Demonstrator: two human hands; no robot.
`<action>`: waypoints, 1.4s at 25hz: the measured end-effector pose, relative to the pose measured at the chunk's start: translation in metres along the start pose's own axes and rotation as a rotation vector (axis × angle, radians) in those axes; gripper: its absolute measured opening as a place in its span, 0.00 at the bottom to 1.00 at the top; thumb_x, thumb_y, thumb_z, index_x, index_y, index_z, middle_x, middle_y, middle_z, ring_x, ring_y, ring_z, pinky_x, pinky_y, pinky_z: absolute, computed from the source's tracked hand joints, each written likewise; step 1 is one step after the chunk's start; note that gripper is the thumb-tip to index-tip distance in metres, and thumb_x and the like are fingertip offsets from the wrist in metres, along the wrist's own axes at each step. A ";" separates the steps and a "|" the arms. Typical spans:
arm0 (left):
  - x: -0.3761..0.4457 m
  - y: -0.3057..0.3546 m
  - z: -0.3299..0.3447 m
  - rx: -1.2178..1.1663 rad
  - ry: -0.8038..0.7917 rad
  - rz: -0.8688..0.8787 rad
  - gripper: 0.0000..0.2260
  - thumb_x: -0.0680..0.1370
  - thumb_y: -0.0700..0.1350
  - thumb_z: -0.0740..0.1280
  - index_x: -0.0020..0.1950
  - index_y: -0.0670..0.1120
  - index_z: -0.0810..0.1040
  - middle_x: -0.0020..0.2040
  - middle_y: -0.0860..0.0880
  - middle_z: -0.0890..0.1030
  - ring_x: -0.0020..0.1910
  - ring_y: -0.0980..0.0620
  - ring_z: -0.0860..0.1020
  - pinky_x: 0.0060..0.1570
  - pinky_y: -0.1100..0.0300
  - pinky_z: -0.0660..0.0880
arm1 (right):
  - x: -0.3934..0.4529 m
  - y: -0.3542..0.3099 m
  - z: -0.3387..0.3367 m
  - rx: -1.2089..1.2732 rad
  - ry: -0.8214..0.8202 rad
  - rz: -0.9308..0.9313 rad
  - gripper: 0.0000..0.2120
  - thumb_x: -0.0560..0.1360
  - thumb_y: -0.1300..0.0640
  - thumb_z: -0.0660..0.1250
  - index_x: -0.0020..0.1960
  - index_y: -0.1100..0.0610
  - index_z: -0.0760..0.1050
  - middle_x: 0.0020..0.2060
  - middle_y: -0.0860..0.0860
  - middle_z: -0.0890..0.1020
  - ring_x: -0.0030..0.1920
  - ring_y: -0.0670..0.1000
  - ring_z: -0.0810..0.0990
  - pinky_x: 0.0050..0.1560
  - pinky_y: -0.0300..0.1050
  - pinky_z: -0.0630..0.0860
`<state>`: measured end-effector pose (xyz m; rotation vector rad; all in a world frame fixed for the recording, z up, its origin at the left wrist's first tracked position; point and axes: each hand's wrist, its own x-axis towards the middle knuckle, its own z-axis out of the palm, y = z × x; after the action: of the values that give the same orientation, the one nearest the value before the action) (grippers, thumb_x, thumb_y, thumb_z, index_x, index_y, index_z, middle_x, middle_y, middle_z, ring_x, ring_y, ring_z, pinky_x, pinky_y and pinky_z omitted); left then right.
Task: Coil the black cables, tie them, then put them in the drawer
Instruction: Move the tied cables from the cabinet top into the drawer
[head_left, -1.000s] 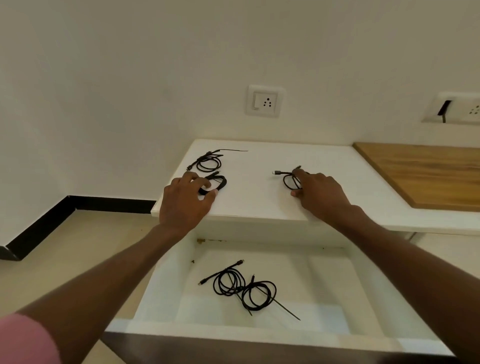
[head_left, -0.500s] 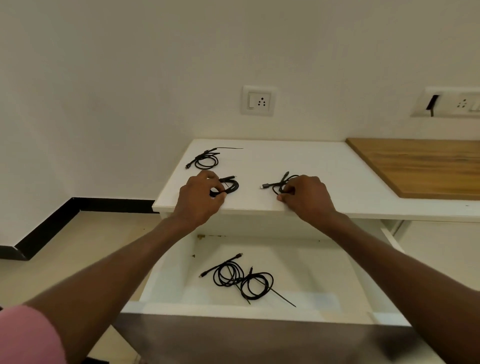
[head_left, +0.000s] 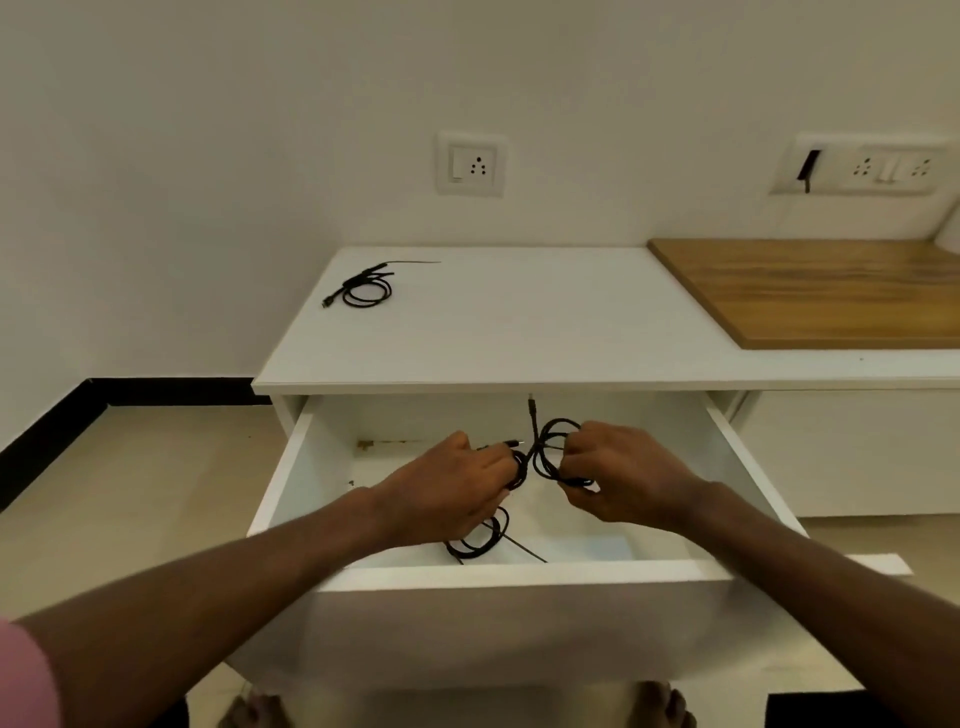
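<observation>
Both hands sit frame centre over the open drawer (head_left: 519, 574). Left hand (head_left: 457, 493) grips one coiled cable (head_left: 519, 470); right hand (head_left: 618, 475) pinches another coil (head_left: 550, 452). Third coil (head_left: 366, 291) lies upper left on the counter (head_left: 519, 332). Cables prob. light, floppy, springy; best held across the bundled loops.

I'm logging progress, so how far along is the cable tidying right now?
Done: at least one coiled cable already lies in the open drawer. In hand: the left hand and the right hand each grip a coil, the right one plain to see, both over the drawer. Left: one coiled cable lies on the white countertop.
</observation>
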<state>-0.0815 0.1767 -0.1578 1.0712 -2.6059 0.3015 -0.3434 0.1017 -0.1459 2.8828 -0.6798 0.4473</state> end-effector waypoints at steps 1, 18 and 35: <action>0.003 -0.002 0.006 -0.054 -0.015 -0.041 0.04 0.83 0.44 0.62 0.49 0.49 0.68 0.45 0.52 0.73 0.33 0.53 0.62 0.40 0.55 0.70 | 0.001 0.004 0.003 0.004 -0.024 0.038 0.06 0.74 0.54 0.69 0.39 0.51 0.79 0.37 0.45 0.78 0.39 0.51 0.77 0.30 0.45 0.73; 0.056 -0.007 0.107 -0.499 -0.618 -0.441 0.23 0.82 0.52 0.66 0.76 0.48 0.70 0.68 0.47 0.76 0.65 0.46 0.75 0.57 0.59 0.69 | 0.014 0.034 0.070 0.125 -0.751 0.455 0.22 0.80 0.38 0.65 0.55 0.57 0.82 0.53 0.55 0.82 0.54 0.57 0.82 0.47 0.47 0.75; -0.071 -0.138 -0.079 0.289 -0.092 -0.737 0.31 0.82 0.66 0.47 0.71 0.47 0.72 0.69 0.46 0.74 0.66 0.43 0.74 0.58 0.45 0.74 | 0.186 -0.051 -0.014 0.206 0.262 0.168 0.11 0.82 0.51 0.64 0.62 0.52 0.77 0.63 0.46 0.77 0.45 0.54 0.82 0.43 0.51 0.80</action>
<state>0.0804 0.1504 -0.0996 2.0769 -2.0728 0.4559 -0.1647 0.0729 -0.0772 2.8833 -0.8781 0.9507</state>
